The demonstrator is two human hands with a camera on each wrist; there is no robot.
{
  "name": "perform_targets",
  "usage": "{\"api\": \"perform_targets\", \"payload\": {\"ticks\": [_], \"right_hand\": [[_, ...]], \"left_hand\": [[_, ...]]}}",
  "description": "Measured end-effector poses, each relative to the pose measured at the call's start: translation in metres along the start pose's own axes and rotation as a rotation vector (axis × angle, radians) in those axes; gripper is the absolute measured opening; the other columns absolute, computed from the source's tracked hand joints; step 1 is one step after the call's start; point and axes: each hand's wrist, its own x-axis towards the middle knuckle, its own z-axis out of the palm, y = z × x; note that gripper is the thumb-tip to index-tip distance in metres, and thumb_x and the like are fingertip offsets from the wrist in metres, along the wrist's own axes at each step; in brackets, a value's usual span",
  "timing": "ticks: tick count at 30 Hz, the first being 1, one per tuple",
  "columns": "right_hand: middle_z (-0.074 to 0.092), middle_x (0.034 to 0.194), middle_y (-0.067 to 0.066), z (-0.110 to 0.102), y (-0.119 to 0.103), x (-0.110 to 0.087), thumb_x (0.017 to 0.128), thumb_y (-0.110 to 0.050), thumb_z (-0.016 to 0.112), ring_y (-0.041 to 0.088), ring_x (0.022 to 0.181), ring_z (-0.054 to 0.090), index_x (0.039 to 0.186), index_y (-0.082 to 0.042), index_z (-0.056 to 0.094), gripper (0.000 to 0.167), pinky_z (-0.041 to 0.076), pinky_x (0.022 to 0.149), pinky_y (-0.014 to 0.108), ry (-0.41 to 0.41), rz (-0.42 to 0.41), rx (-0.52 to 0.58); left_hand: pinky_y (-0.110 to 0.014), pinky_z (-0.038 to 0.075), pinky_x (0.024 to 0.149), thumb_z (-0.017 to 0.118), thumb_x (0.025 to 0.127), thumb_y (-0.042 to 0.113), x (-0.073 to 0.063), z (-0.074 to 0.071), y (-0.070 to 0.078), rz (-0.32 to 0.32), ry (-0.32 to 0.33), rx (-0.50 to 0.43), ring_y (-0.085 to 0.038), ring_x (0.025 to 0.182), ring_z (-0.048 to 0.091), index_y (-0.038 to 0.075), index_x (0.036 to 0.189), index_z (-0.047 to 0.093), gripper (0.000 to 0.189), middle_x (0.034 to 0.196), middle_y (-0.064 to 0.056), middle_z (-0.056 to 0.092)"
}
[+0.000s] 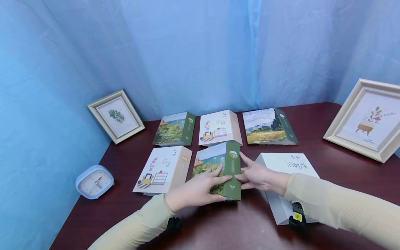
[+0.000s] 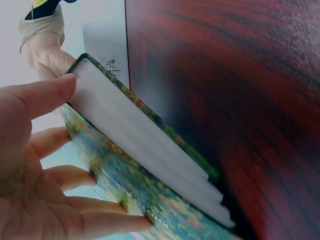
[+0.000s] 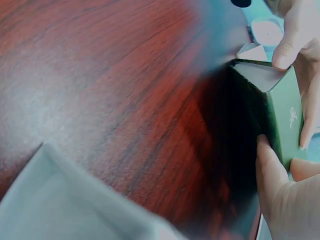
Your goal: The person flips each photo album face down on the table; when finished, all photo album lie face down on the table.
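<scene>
A thick book (image 1: 232, 166) with a painted seaside cover and green spine lies between both hands at the table's middle. My left hand (image 1: 200, 187) holds it from the left, fingers spread on the cover and thumb against the bottom end. In the left wrist view its white page block (image 2: 135, 135) shows between the covers. From the right, my right hand (image 1: 259, 175) pinches the spine side. The right wrist view shows the green spine (image 3: 287, 120) tilted, with the right fingers at its edge and the left thumb on the lower end.
Behind stand a seaside book (image 1: 172, 130), a white furniture-print book (image 1: 218, 128) and a landscape book (image 1: 265, 126). Another white book (image 1: 162, 170) lies left; a white lettered book (image 1: 281, 161) sits under the right forearm. Two picture frames (image 1: 117, 116) and a blue clock (image 1: 94, 181) flank them.
</scene>
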Motion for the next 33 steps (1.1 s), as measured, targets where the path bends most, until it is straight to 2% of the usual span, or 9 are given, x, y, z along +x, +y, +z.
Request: {"api": "perform_targets", "payload": {"ticks": [4,13,17,22,26,30,33], "right_hand": [[0.025,0.144,0.039,-0.001,0.005,0.002,0.097,0.008,0.038,0.039,0.116,0.056,0.147,-0.018,-0.027,0.085,0.049,0.092,0.05,0.014,0.017,-0.03],[0.039,0.131,0.042,-0.003,0.01,0.004,0.096,0.01,0.038,0.041,0.113,0.057,0.149,-0.01,-0.022,0.082,0.047,0.092,0.054,0.058,0.02,-0.089],[0.035,0.133,0.042,-0.005,0.006,0.0,0.096,0.007,0.041,0.043,0.113,0.056,0.149,-0.01,-0.022,0.084,0.045,0.094,0.055,0.043,0.013,-0.094],[0.025,0.139,0.042,-0.008,0.002,-0.002,0.098,-0.001,0.044,0.052,0.124,0.042,0.149,-0.005,-0.02,0.082,0.042,0.098,0.056,0.009,0.01,-0.086],[0.02,0.142,0.041,-0.01,-0.001,-0.005,0.099,-0.007,0.046,0.055,0.128,0.035,0.148,0.0,-0.015,0.078,0.039,0.101,0.055,0.007,0.021,-0.083],[0.019,0.143,0.04,-0.012,-0.004,-0.009,0.099,-0.012,0.047,0.055,0.13,0.031,0.148,0.002,-0.013,0.079,0.039,0.102,0.054,0.011,0.034,-0.097],[0.024,0.143,0.038,-0.013,-0.005,-0.013,0.098,-0.015,0.049,0.052,0.131,0.033,0.149,0.002,-0.011,0.08,0.04,0.103,0.052,0.021,0.015,-0.116]], "left_hand": [[-0.051,0.035,0.107,0.062,0.091,0.041,0.002,0.004,0.004,-0.02,-0.008,0.068,-0.05,0.136,0.024,0.025,0.144,0.042,0.06,0.155,-0.017,0.023],[-0.047,0.036,0.108,0.06,0.091,0.044,0.005,0.01,0.011,-0.045,-0.015,0.154,-0.046,0.136,0.03,0.028,0.144,0.042,0.059,0.154,-0.015,0.026],[-0.047,0.035,0.108,0.06,0.091,0.044,0.007,0.012,0.011,-0.042,-0.013,0.162,-0.047,0.135,0.031,0.028,0.144,0.042,0.059,0.154,-0.015,0.026],[-0.048,0.033,0.11,0.061,0.09,0.043,0.007,0.012,0.013,-0.04,-0.01,0.176,-0.047,0.134,0.032,0.026,0.143,0.044,0.058,0.154,-0.016,0.027],[-0.049,0.036,0.107,0.061,0.09,0.044,0.007,0.012,0.014,-0.044,-0.013,0.198,-0.046,0.135,0.032,0.026,0.143,0.045,0.058,0.154,-0.015,0.028],[-0.05,0.038,0.106,0.059,0.091,0.044,0.006,0.014,0.013,-0.044,-0.023,0.209,-0.044,0.136,0.032,0.027,0.143,0.044,0.057,0.154,-0.012,0.029],[-0.05,0.036,0.106,0.059,0.092,0.044,0.004,0.015,0.012,-0.05,-0.035,0.194,-0.043,0.137,0.03,0.026,0.144,0.043,0.057,0.154,-0.012,0.029]]}}
